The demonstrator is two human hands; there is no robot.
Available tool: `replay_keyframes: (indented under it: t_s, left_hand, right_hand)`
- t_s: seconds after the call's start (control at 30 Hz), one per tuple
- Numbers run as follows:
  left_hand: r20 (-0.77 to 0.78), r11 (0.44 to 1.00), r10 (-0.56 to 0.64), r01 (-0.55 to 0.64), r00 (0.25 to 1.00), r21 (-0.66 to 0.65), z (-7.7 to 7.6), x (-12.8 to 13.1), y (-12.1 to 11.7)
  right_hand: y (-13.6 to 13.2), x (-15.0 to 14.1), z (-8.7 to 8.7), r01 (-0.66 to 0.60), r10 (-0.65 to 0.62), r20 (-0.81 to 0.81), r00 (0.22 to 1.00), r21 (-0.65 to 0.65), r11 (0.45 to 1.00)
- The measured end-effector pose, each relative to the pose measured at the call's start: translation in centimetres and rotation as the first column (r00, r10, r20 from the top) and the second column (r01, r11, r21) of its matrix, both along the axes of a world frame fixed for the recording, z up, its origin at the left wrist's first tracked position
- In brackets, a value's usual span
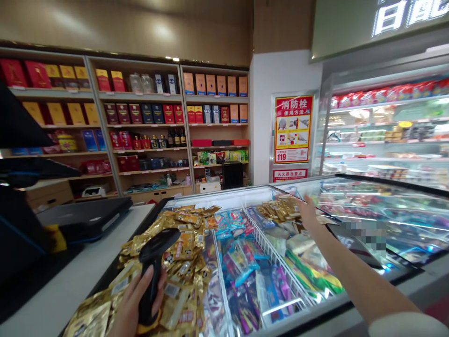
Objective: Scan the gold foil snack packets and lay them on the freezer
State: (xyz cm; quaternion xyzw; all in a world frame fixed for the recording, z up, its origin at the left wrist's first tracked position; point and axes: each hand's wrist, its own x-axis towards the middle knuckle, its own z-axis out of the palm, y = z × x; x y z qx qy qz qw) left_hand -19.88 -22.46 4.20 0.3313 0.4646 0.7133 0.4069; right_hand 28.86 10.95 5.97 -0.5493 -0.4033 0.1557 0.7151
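Fingers (135,285) of the left hand (130,306) curl around a black handheld barcode scanner (153,262) — gold sachets (182,262) heaped just beyond them. Right hand (307,213) — fingers extended, pressed together — reaches over a chest freezer (224,196), near further gold sachets (278,208).

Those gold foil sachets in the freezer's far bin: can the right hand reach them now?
Probably yes: the outstretched right hand is right beside the gold foil sachets, with the sliding glass freezer lid lying beyond it, not between them.

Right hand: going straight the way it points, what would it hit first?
Probably the gold foil sachets piled in the freezer ahead of the right hand, though depth is unclear.
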Motion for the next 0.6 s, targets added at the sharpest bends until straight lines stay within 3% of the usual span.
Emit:
replay_keyframes:
  t_s: [0.17, 0.27, 0.37, 0.47, 0.6]
  left_hand:
    - [-0.068, 0.999, -0.008, 0.011, 0.998, 0.047, -0.1, 0.1, -0.1]
    - [-0.087, 0.997, 0.002, 0.005, 0.996, 0.078, 0.0, 0.0, -0.1]
    - [-0.115, 0.997, -0.032, 0.039, 0.993, 0.061, 0.2, -0.2, -0.2]
    - [-0.081, 0.995, -0.013, 0.021, 0.997, 0.1, 0.7, -0.2, -0.4]
    - [-0.068, 0.992, 0.005, 0.003, 0.998, 0.124, 1.4, 0.3, -0.6]
  right_hand:
    - [-0.6, -4.7, 0.5, -0.021, 0.023, 0.028, 0.999, -0.07, 0.997]
    - [-1.0, -9.5, 0.2, -0.086, 0.087, 0.128, 0.988, -0.018, 0.996]
    - [-2.0, -15.7, -0.7, -0.25, 0.241, 0.161, 0.957, 0.038, 0.967]
    - [-3.9, -22.5, -2.0, -0.504, 0.483, 0.213, 0.849, 0.054, 0.862]
    - [-8.2, -30.3, -4.3, -0.723, 0.69, 0.377, 0.618, -0.071, 0.687]
